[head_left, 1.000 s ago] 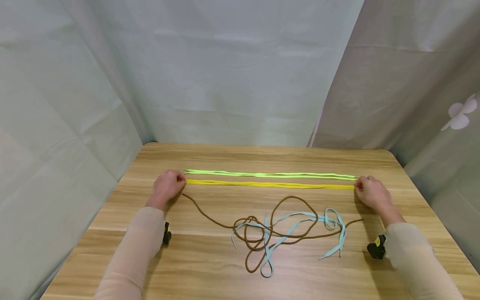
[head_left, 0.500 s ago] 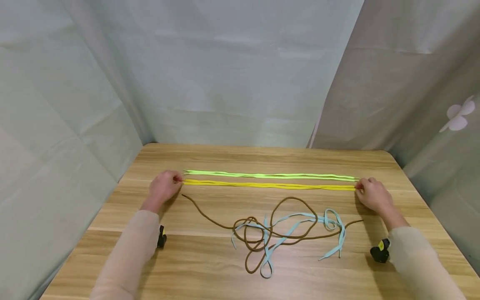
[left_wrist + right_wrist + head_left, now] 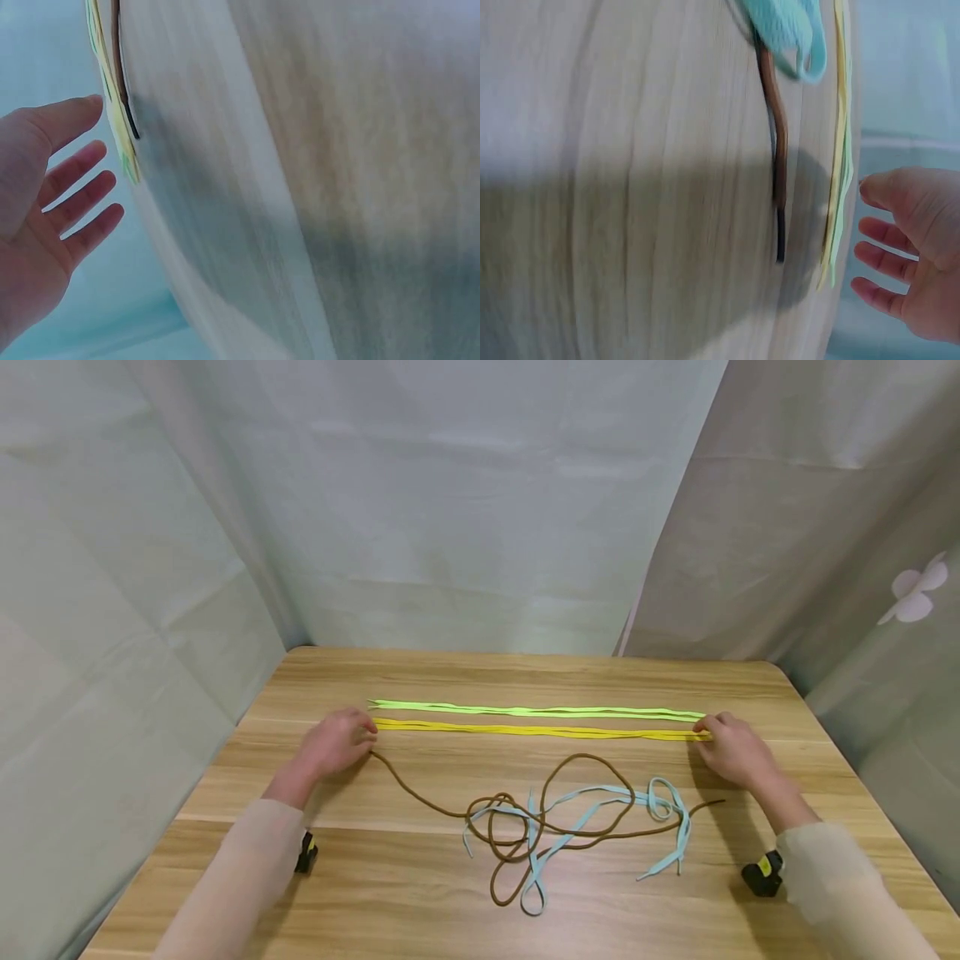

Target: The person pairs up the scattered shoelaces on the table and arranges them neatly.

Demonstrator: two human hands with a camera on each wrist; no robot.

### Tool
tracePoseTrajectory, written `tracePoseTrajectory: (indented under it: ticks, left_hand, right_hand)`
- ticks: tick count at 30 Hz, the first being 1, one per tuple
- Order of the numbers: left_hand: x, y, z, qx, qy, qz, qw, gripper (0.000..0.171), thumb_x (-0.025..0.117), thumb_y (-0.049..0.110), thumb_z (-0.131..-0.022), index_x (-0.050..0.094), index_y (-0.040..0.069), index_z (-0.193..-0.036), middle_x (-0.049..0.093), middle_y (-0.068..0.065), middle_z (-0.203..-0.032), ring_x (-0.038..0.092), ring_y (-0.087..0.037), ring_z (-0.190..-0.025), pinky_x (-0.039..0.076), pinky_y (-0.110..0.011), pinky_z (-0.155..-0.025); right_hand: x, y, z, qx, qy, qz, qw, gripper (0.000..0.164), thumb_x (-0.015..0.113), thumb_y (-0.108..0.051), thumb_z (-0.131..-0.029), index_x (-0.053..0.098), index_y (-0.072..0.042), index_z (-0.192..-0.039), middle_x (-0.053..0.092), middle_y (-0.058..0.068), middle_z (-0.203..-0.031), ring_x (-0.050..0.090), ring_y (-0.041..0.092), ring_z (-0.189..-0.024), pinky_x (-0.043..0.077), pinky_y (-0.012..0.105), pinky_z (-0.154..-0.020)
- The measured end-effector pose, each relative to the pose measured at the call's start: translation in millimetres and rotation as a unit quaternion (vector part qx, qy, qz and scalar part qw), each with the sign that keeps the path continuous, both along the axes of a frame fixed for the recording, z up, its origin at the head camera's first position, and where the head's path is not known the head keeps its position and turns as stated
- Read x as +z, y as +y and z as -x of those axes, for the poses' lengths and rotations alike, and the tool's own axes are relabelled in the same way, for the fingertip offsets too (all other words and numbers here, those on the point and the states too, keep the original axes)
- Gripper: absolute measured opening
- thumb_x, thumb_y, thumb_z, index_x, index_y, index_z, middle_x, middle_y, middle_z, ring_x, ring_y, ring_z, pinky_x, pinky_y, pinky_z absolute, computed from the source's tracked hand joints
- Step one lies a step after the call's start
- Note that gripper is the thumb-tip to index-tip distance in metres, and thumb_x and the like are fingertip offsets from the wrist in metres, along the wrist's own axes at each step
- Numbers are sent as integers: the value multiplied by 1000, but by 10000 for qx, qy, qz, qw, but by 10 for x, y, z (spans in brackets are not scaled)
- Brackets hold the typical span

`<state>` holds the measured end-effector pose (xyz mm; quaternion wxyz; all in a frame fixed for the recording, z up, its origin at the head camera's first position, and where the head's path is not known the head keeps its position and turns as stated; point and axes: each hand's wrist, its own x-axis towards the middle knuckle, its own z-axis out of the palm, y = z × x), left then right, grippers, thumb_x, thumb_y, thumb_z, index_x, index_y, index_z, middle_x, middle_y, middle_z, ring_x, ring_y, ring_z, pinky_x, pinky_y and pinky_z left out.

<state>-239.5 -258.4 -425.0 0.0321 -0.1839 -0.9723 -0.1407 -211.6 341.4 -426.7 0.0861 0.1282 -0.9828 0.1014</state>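
Note:
A doubled yellow shoelace [image 3: 525, 729] lies stretched across the table, just nearer than a doubled neon-green shoelace [image 3: 525, 712]. My left hand [image 3: 337, 743] is at the yellow lace's left end; the left wrist view shows its thumb and fingers [image 3: 82, 189] spread, holding nothing. Over the right ends of both laces is my right hand [image 3: 737, 752], its fingers [image 3: 885, 259] loosely bent and parted from the thumb in the right wrist view. Closer in, a brown round shoelace [image 3: 420, 797] lies tangled with a light blue flat shoelace [image 3: 577, 827]. One brown tip lies just below my left fingers.
The wooden table [image 3: 405, 902] ends at a back edge against a pale curtain [image 3: 450, 527]. More curtain hangs at both sides, with a white flower shape [image 3: 915, 592] on the right. Black wrist devices [image 3: 763, 874] sit at the sleeves.
Both hands have let go of the yellow lace's ends and parted their fingers. My right hand has shifted slightly left and my left slightly nearer. The laces lie nearly as before.

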Motion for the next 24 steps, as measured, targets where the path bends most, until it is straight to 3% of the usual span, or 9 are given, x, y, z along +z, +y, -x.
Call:
tracePoseTrajectory:
  ticks: [9, 12, 20, 24]
  left_hand:
    - [11, 185, -149, -732, 157, 427, 9963, 26, 72, 13, -77, 65, 7, -102, 59, -14, -108, 56, -34, -102, 45, -47, -86]
    - [4, 234, -175, -925, 172, 496, 9943, 26, 72, 11, -75, 66, 8, -100, 60, -12, -103, 57, -31, -97, 46, -46, -83]
    - [13, 311, -194, -1049, -79, 620, 9925, 21, 73, 7, -75, 66, 12, -94, 59, -4, -93, 57, -26, -88, 47, -43, -77]
    - [8, 328, -195, -1017, -267, 619, 9925, 15, 72, 6, -75, 64, 15, -85, 55, 1, -86, 55, -19, -80, 47, -37, -71]
  right_hand:
    - [42, -393, -34, 826, 481, -238, 9951, 22, 69, -9, -79, 62, -1, -98, 57, 18, -90, 55, 29, -70, 47, 41, -59]
    - [51, -543, -37, 1094, 580, -225, 9920, 22, 70, -9, -78, 63, -2, -98, 59, 16, -94, 57, 30, -77, 47, 41, -62]
    - [94, -895, -95, 1738, 502, -141, 9834, 25, 71, -7, -79, 62, -3, -102, 60, 12, -100, 59, 28, -85, 50, 39, -70]
    - [85, -1036, -120, 2068, 684, -91, 9759, 25, 72, -8, -77, 63, -4, -100, 60, 10, -100, 58, 28, -90, 50, 38, -72]
